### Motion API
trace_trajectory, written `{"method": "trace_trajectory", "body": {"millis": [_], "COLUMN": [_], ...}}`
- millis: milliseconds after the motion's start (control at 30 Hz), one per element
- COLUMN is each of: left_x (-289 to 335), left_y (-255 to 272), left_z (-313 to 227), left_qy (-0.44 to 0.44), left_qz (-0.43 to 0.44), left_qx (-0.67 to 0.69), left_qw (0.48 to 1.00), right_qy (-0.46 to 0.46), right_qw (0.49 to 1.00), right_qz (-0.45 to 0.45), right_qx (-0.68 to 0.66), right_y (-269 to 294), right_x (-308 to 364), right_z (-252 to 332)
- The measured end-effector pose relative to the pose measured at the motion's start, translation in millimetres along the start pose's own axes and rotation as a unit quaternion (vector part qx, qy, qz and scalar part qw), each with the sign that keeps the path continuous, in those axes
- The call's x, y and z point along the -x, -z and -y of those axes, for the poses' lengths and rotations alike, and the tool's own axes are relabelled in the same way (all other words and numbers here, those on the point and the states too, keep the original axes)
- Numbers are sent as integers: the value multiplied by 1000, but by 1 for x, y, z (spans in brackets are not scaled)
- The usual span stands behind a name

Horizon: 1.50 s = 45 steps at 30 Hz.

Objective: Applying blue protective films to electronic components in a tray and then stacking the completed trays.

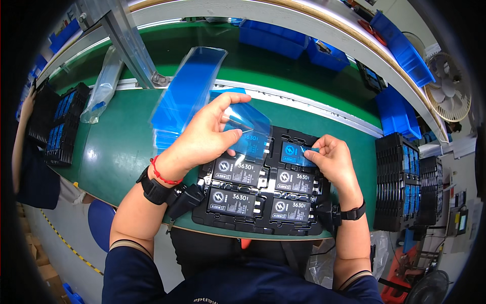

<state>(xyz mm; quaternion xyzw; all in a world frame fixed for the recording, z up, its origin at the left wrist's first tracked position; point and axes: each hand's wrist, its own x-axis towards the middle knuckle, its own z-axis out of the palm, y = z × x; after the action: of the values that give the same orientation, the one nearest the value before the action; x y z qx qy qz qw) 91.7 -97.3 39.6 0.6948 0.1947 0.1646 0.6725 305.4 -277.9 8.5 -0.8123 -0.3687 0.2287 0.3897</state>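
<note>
A black plastic tray (pixel 289 134) lies in front of me, holding several flat black battery packs (pixel 238 171) with white print in two columns. My left hand (pixel 207 126) pinches a clear bluish film sheet (pixel 250 117) between thumb and fingers, above the tray's far-left battery, which shows through it. At the far-right battery (pixel 293 150), my right hand (pixel 333 159) has thumb and index finger closed on a small blue film piece (pixel 310 154) that lies over the battery. The near batteries (pixel 290 209) show black faces. Behind my left hand lies a fanned stack of blue film strips (pixel 187 88).
Stacked black trays stand at the right (pixel 397 202) and far left (pixel 63 121) of the green table (pixel 114 162). A clear plastic bag (pixel 104 86) lies at the back left. Behind a metal rail (pixel 304 109) are blue bins (pixel 273 38). A metal post (pixel 129 43) rises there. Another person's arm (pixel 26 109) shows at left.
</note>
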Motion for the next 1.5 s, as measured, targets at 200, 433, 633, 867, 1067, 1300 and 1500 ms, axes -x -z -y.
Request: {"method": "trace_trajectory", "body": {"millis": [200, 433, 633, 867, 1067, 1300, 1500], "left_x": [-1, -1, 2, 7, 9, 12, 8], "left_y": [0, 0, -7, -19, -15, -12, 3], "left_z": [1, 0, -2, 2, 2, -1, -5], "left_qy": [2, 3, -50, -120, -54, -68, -127], "left_qz": [5, 9, 40, 73, 124, 96, 7], "left_qx": [-4, -7, 58, 116, 93, -92, -220], "left_qw": [1000, 1000, 996, 983, 986, 989, 967], "right_qy": [25, 65, 211, 270, 246, 392, 168], "right_qw": [999, 958, 973, 962, 954, 906, 945], "right_qz": [-8, -105, -94, 21, -20, -153, -92], "right_qx": [44, 257, 15, -45, -170, 42, -266], "right_y": [0, 6, 6, -24, -22, -14, 16], "right_x": [4, 19, 28, 22, 33, 48, 71], "right_z": [2, 27, 48, 68, 62, 63, 40]}}
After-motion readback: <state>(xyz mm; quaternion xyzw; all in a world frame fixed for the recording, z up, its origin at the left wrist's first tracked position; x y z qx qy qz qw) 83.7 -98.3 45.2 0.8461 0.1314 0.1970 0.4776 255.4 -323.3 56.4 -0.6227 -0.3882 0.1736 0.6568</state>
